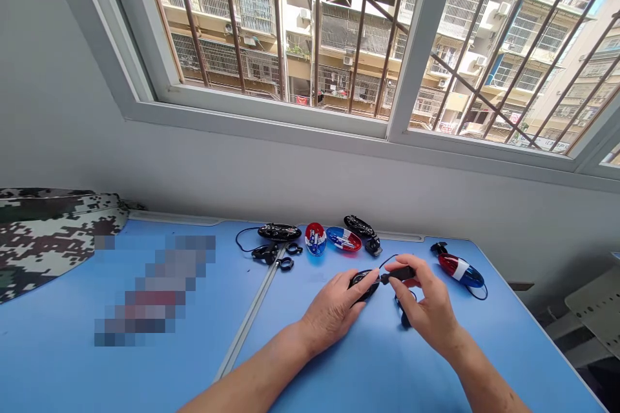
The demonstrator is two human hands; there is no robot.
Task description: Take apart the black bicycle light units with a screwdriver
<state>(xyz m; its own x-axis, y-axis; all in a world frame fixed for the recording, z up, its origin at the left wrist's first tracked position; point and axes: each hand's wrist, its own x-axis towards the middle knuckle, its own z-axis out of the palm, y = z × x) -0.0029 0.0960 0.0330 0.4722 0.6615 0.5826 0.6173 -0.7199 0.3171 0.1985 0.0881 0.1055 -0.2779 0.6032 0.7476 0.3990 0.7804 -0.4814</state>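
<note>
The left hand (pixel 334 310) curls its fingers over a black oval light casing (pixel 362 285), while the right hand (pixel 433 302) pinches a black plastic clip (pixel 400 274) between thumb and forefinger.

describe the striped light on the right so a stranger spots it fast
On the blue desk below the window, look right of the right hand. A red, white and blue capsule light trails a black cable there, apart from the lights farther left.
</note>
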